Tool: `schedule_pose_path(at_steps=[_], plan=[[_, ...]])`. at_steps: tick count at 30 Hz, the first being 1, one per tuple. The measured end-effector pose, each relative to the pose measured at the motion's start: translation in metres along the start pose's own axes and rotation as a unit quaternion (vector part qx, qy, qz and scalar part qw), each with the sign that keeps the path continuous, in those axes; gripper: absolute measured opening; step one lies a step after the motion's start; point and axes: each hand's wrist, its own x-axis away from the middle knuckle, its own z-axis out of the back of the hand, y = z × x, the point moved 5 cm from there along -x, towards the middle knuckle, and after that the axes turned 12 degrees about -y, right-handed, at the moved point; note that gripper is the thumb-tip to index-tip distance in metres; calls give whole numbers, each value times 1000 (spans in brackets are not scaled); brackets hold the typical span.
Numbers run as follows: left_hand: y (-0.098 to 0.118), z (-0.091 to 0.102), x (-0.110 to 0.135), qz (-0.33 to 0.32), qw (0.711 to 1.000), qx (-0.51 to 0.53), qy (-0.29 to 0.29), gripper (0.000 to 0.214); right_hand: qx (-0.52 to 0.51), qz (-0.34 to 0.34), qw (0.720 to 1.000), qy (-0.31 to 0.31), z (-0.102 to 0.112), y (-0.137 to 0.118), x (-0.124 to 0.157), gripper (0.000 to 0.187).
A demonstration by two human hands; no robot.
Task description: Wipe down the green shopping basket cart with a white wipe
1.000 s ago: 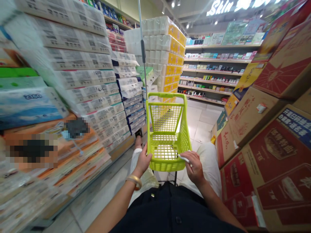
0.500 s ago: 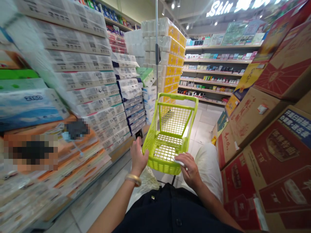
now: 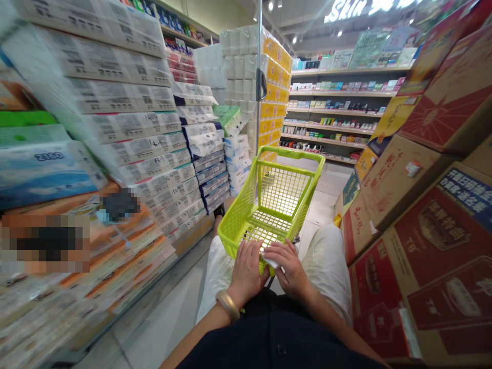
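At the left hand (image 3: 248,270) and right hand (image 3: 287,265), the basket (image 3: 305,197) is smooth, faintly glossy plastic. The wad (image 3: 271,262) under the right looks matt, cloth or paper. Behind the left, the bangle (image 3: 228,306) is satiny metal; off right, cardboard cartons (image 3: 403,189); off left, glossy film-wrapped packs (image 3: 148,141).

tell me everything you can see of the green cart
The lime-green cart looks plastic, with lattice walls and floor, and a handle at the far end. It stands upright, angled rightward, before the person. A slim pole rises by the handle's left end. The left hand touches the cart's near rim; the right hand holds something white there.
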Motion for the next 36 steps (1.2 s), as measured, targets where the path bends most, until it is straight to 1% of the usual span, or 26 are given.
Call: schedule_pose_path(at_steps=[2,4,6,8,10,12,14,17,19,21,24,26,28,30,32,33,34,36], plan=[[-1,2,1,6,1000,-18,7,52,13,-24,999,24,6,10,-1,36],[0,5,2,13,999,-28,14,44,20,-55,996,63,10,18,-3,36],[0,7,1,19,999,-34,21,37,20,-69,994,84,9,17,-4,38],[0,8,1,18,999,-37,23,35,14,-46,997,64,1,7,-6,41],[-2,9,1,10,999,-42,20,35,10,-3,1000,27,-7,-5,-7,42],[-5,11,2,5,999,-45,18,34,12,26,1000,7,-9,-8,-8,43],[-6,13,3,5,999,-45,18,30,18,17,1000,18,-3,2,-10,42],[-6,16,4,7,999,-44,17,27,27,-33,996,78,13,25,-13,40],[-5,16,5,9,999,-46,19,27,23,-46,993,102,17,29,-13,39],[-5,17,6,6,998,-49,26,25,10,-31,996,85,11,21,-11,38],[-6,16,8,-5,998,-58,35,26,-6,21,999,31,-4,0,-5,38],[-7,16,9,-9,997,-65,36,27,-7,44,999,7,-6,-3,-4,40],[-8,17,9,-3,997,-71,36,27,-2,37,999,20,1,8,-7,41],[-8,17,10,7,997,-74,35,27,3,-4,998,66,13,26,-12,40],[-7,18,9,14,996,-77,36,27,1,-42,993,106,20,36,-15,39],[-7,18,9,14,996,-78,38,27,-3,-47,993,108,19,36,-16,39],[-7,18,10,14,996,-80,41,27,-10,-41,994,98,16,31,-15,40],[-7,18,10,8,995,-82,47,27,-25,-5,998,58,6,16,-12,41]])
